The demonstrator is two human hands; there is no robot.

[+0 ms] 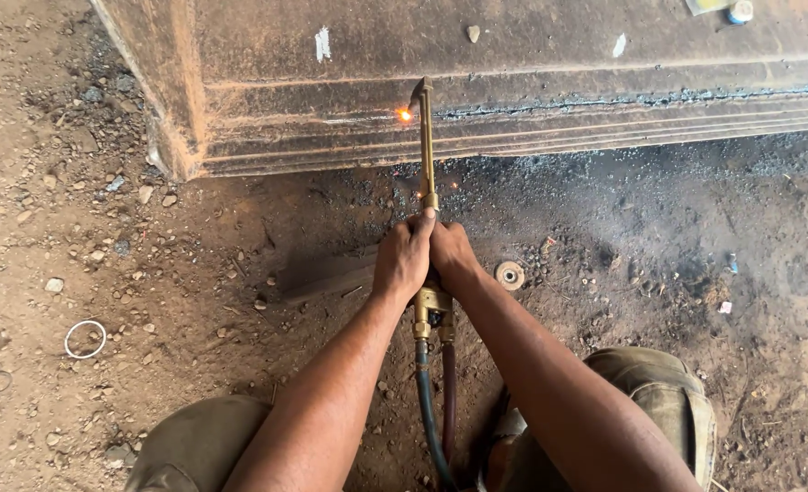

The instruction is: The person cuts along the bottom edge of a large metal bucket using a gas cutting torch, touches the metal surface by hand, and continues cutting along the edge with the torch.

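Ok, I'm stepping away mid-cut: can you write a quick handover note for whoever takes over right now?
Left hand: closed around the brass cutting torch, on the handle.
Right hand: closed on the same handle, beside the left.
Torch tip bends left toward the rusty steel plate; an orange glowing spot sits at the tip, a few sparks below.
Two hoses run back from the handle between the knees.
Done: a dark, rough cut line runs from right of the tip toward the plate's right end.
Left: the stretch from the glowing spot to the plate's left edge looks uncut.
A small round disc lies on the dirt right of the hands.
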